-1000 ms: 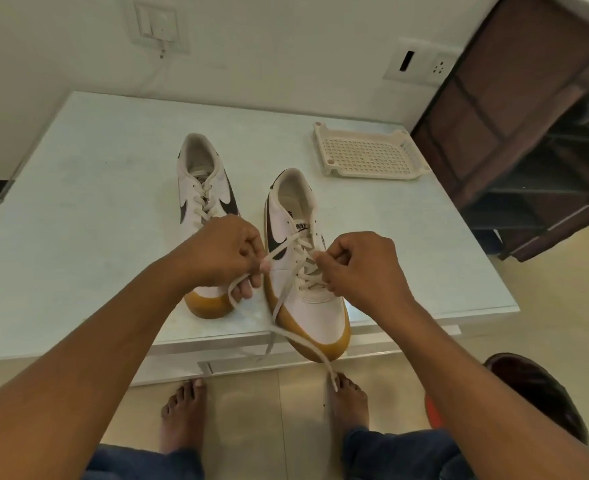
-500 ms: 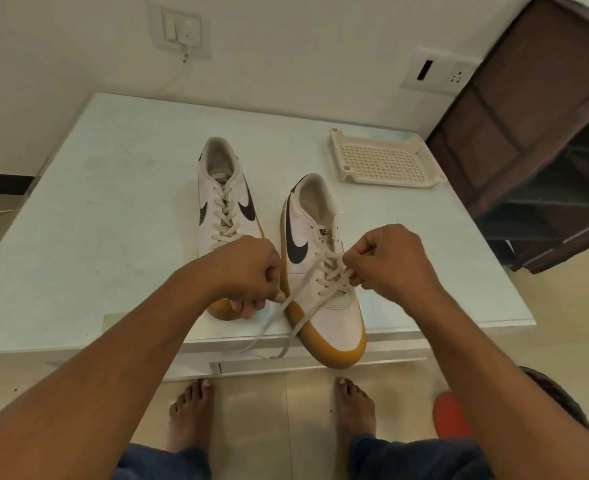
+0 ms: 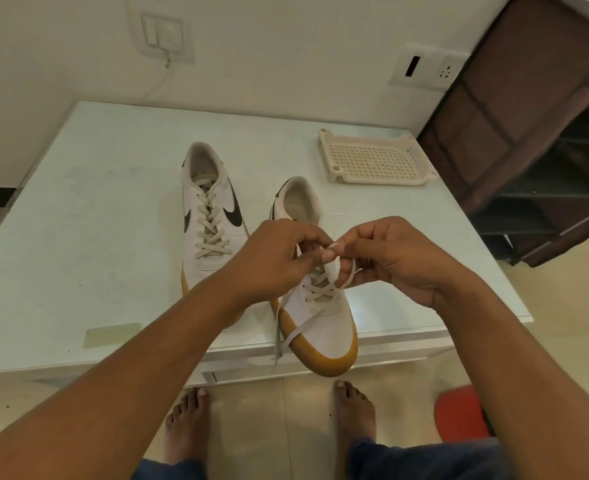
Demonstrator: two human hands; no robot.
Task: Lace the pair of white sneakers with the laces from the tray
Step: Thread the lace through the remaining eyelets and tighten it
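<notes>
Over the nearer white, gum-soled sneaker (image 3: 327, 329), my left hand (image 3: 279, 259) and right hand (image 3: 393, 263), lately apart, now meet pinching its flat beige lace (image 3: 321, 291); I judge knotting begun.

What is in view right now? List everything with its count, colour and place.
table: 1, white, centre
far sneaker: 1, white, black swoosh, tan sole, laced, mid-table
near sneaker: 1, same colours, toe over near table edge
lace: 1, off-white, in near sneaker, end hanging off edge
tray: 1, cream, table's far right corner
switch plate: 1, white, wall
socket plate: 1, white, wall, right
cabinet: 1, dark brown, right
red object: 1, floor, lower right
left foot, right foot: 2, bare, floor below table
left hand: pinches lace above near sneaker
right hand: grips lace loop beside it
</notes>
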